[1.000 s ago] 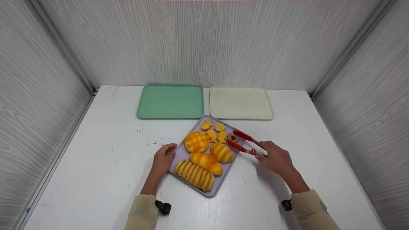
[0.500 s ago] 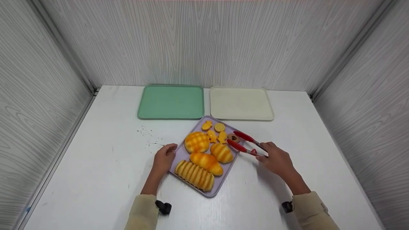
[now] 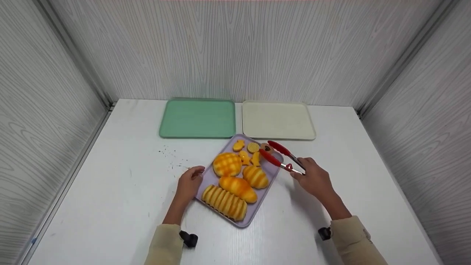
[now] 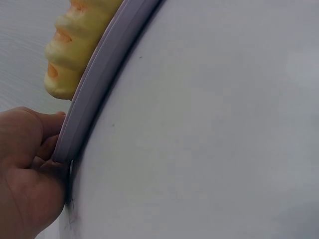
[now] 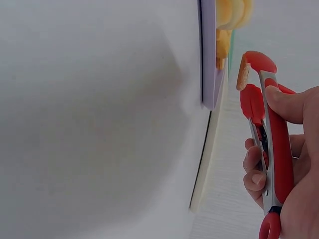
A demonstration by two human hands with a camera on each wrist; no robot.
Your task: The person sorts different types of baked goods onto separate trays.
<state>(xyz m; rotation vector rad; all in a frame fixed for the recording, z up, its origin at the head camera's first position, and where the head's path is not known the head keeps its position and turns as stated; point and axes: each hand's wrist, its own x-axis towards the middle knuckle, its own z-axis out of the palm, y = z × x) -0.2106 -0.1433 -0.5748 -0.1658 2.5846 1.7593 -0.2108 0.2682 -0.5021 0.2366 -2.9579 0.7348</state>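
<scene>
A lilac tray lies in the middle of the white table with several toy breads and small cookies on it. My left hand holds its left edge, the fingers curled over the lilac rim beside a ridged yellow loaf. My right hand grips red tongs. Their tips pinch a small round brown cookie, lifted over the tray's far right corner. In the right wrist view the tongs hold the cookie edge-on.
A green tray and a cream tray lie side by side at the back of the table, against the wood-grain wall. Panel walls close in both sides. Dark specks mark the table left of the lilac tray.
The tongs have closed on the brown cookie and lifted it off the tray, moving it up and toward the back. My left hand has stayed on the tray's edge.
</scene>
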